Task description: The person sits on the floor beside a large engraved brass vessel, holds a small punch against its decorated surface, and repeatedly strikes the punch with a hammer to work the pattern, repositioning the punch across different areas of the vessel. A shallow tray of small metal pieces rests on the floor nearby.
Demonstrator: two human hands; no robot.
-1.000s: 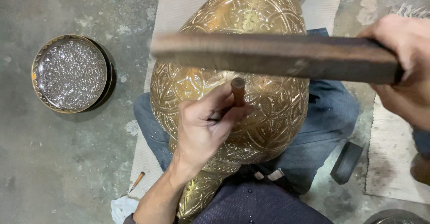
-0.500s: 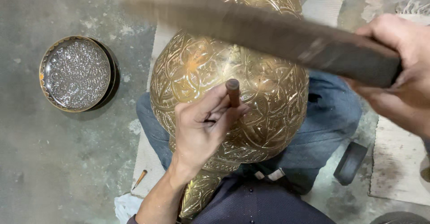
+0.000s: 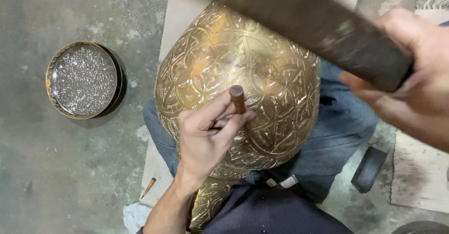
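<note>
Concrete floor (image 3: 56, 178) under us; brass vase (image 3: 243, 75) rests on our lap. Left hand (image 3: 206, 135) pinches punch (image 3: 237, 98) upright against it; right hand (image 3: 411, 79) closed around raised bar (image 3: 304, 23).

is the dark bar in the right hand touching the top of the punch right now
Apart. The head view shows the bar raised, with engraved brass vessel visible between it and the punch held by the left hand.

We see grey concrete floor (image 3: 56, 178), stained, speckled pale. Beige mat (image 3: 177, 23) laid on it. Round tray (image 3: 83, 79) of glittering bits at left. Pale board (image 3: 418, 173) at right. Light even, soft.
</note>
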